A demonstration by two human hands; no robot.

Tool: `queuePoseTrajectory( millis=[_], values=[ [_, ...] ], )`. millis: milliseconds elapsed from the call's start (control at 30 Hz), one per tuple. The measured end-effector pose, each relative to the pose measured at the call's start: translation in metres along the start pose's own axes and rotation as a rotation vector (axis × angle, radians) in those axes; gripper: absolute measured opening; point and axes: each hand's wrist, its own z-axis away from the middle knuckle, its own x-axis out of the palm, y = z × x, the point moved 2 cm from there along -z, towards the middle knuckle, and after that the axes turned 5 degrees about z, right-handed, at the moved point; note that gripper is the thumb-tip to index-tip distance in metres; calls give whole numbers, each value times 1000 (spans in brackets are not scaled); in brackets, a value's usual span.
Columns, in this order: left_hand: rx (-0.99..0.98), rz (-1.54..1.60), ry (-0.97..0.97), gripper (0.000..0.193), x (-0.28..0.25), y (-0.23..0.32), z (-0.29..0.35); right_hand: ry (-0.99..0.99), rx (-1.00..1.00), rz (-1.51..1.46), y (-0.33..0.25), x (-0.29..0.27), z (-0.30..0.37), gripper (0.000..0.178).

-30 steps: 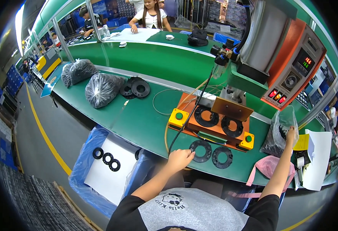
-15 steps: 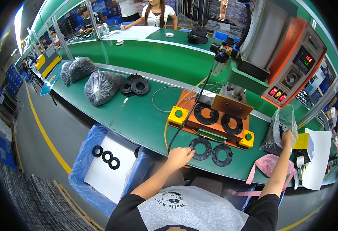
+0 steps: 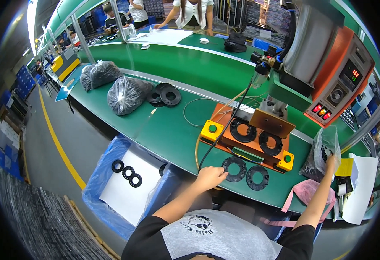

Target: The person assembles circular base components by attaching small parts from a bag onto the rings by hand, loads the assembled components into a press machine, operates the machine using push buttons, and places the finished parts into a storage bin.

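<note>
My left hand (image 3: 210, 178) rests at the bench's front edge with its fingers curled, the fingertips by the rim of a flat black ring (image 3: 234, 169). Whatever the fingers may hold is hidden. A second black ring (image 3: 257, 178) lies flat just to the right. Stretched out to the right, my right hand (image 3: 331, 162) reaches into the mouth of a clear plastic bag (image 3: 324, 147) of small dark parts; its fingers are hidden there. Two more black rings, one at the left (image 3: 242, 131) and one at the right (image 3: 271, 144), sit in the orange base (image 3: 224, 141) of a press.
The press's head and orange control box (image 3: 343, 73) hang over the bench. Yellow button boxes (image 3: 210, 132) flank its base. Stacked black rings (image 3: 170, 96) and filled bags (image 3: 128, 95) stand left. A blue-lined bin (image 3: 107, 190) sits below; a pink bag (image 3: 309, 193) lies right.
The whole view has shifted, so bench and press appear farther right. My left hand remains by the ring, and my right hand is still at the bag's mouth.
</note>
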Motion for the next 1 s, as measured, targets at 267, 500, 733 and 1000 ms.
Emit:
queuePoseTrajectory(
  millis=[267,500,733,1000],
  values=[
    [47,42,34,35,3,0,-3,46,1,-566,45,36,-42,35],
    [40,32,11,34,1,-1,0,-296,226,-1190,8,2,-9,25],
    [56,66,5,33,1,2,-1,-381,270,-1433,16,-13,1,16],
    [-123,1060,26,30,-16,8,16,-636,-288,-1411,-114,-175,230,27]
  ],
)
